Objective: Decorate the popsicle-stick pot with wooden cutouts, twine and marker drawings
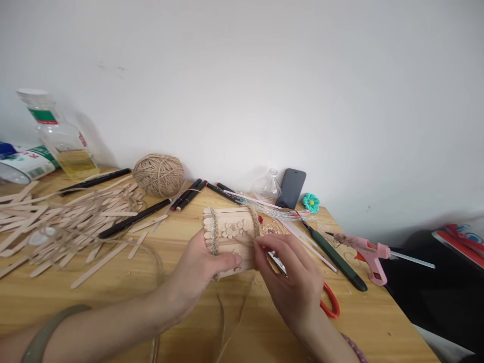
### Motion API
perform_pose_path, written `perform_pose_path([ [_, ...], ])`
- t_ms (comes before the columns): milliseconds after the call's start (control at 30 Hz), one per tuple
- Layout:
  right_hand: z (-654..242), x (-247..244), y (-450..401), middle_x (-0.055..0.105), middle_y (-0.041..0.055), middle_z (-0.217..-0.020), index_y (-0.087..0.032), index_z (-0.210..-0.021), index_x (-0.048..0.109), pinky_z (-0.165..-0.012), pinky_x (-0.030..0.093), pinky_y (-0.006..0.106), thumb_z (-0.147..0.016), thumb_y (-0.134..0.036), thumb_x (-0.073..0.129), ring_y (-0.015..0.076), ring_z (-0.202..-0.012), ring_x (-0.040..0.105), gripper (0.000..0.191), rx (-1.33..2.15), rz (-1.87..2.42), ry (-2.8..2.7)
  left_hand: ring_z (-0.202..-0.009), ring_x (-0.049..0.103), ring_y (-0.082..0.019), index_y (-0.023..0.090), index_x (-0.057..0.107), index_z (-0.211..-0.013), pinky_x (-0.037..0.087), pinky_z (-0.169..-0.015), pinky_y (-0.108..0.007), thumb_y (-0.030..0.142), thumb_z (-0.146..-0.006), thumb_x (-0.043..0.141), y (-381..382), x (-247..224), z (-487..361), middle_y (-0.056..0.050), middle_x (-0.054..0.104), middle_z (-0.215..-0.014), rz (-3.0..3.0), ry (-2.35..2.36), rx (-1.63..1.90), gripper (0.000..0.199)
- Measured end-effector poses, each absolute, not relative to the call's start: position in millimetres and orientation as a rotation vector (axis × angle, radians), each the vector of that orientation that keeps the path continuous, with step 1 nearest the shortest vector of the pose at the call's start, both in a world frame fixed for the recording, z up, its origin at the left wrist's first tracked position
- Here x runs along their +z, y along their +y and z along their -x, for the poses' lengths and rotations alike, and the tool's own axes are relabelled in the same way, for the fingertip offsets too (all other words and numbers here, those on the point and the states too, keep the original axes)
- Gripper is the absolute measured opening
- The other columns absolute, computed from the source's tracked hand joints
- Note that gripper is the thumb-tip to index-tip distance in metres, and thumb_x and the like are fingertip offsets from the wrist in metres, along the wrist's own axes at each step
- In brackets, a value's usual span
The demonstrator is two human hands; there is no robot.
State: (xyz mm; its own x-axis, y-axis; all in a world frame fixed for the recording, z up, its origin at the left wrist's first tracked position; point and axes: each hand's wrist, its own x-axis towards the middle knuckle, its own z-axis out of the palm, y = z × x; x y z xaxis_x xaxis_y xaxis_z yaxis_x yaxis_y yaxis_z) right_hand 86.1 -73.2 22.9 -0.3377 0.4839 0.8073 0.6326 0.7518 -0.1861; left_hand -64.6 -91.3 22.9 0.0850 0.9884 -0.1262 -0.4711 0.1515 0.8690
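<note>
My left hand (206,264) is wrapped around a small cylinder made of wooden craft sticks (230,247), its thumb pressed on the front. The cylinder lies tilted sideways, with wooden flower cutouts (229,231) on its side. Braided twine trim (254,222) rings its right end, and a sparkly band (214,237) runs round the left end. At the right end, my right hand (291,272) pinches a thin strand of twine close to the trim. Loose twine (244,307) hangs below the cylinder. Partly hidden behind my right hand are red-handled scissors (331,301).
Loose craft sticks (94,217) and tangled twine cover the left side, near a twine ball (159,175) and a glass bottle (71,146). Several black markers (189,195) lie behind the cylinder. A phone (291,188), a green-handled tool (338,259) and a pink glue gun (368,254) are rightward.
</note>
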Motion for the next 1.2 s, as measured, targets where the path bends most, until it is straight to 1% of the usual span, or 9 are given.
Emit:
perform_pose_path([
  [200, -87.2, 15.8, -69.0, 0.064, 0.0043, -0.074, -0.018, -0.089, 0.06, -0.062, 0.051, 0.027, -0.077, 0.0, 0.062, 0.0145, -0.068, 0.059, 0.022, -0.293, 0.775, -2.007, -0.092, 0.067, -0.021, 0.017, 0.064, -0.098, 0.05, -0.08, -0.027, 0.007, -0.063, 0.07, -92.5, 21.7, 65.4, -0.001, 0.074, -0.092, -0.758, 0.861, 1.269, 0.037],
  [400, -89.0, 11.8, -69.4, 0.063, 0.0055, -0.074, -0.016, -0.093, 0.062, -0.058, 0.049, 0.027, -0.078, -0.003, 0.062, 0.0146, -0.066, 0.057, 0.02, -0.386, 0.798, -2.052, -0.094, 0.066, -0.022, 0.017, 0.064, -0.101, 0.049, -0.083, -0.03, 0.008, -0.064, 0.071, -90.4, 20.5, 64.8, -0.003, 0.074, -0.095, -0.749, 0.85, 1.253, 0.039],
  [600, -88.8, 12.1, -70.7, 0.063, 0.0058, -0.073, -0.015, -0.095, 0.062, -0.059, 0.049, 0.027, -0.078, -0.002, 0.061, 0.0151, -0.066, 0.056, 0.021, -0.451, 0.808, -2.085, -0.089, 0.067, -0.018, 0.018, 0.065, -0.099, 0.05, -0.082, -0.027, 0.007, -0.064, 0.07, -91.0, 21.2, 65.5, 0.0, 0.074, -0.091, -0.753, 0.86, 1.255, 0.037],
  [700, -88.6, 13.2, -71.6, 0.062, 0.0052, -0.074, -0.016, -0.095, 0.061, -0.06, 0.049, 0.027, -0.079, -0.003, 0.06, 0.0149, -0.066, 0.056, 0.021, -0.488, 0.811, -2.096, -0.092, 0.067, -0.019, 0.019, 0.066, -0.097, 0.05, -0.081, -0.026, 0.007, -0.064, 0.07, -91.4, 21.6, 65.9, 0.001, 0.074, -0.09, -0.767, 0.844, 1.265, 0.035],
  [800, -89.0, 13.4, -72.0, 0.062, 0.0054, -0.074, -0.016, -0.096, 0.062, -0.061, 0.049, 0.027, -0.079, -0.004, 0.06, 0.015, -0.067, 0.057, 0.02, -0.5, 0.805, -2.103, -0.097, 0.066, -0.021, 0.019, 0.067, -0.097, 0.05, -0.081, -0.026, 0.009, -0.065, 0.07, -90.7, 21.4, 66.3, 0.0, 0.074, -0.09, -0.79, 0.831, 1.256, 0.034],
  [1200, -88.5, 10.1, -70.5, 0.062, 0.0059, -0.075, -0.012, -0.095, 0.064, -0.062, 0.048, 0.028, -0.077, -0.004, 0.063, 0.0152, -0.068, 0.054, 0.019, -0.535, 0.793, -2.113, -0.094, 0.067, -0.02, 0.02, 0.067, -0.099, 0.05, -0.08, -0.026, 0.011, -0.067, 0.071, -90.5, 20.6, 66.0, 0.0, 0.074, -0.09, -0.838, 0.832, 1.259, 0.033],
])
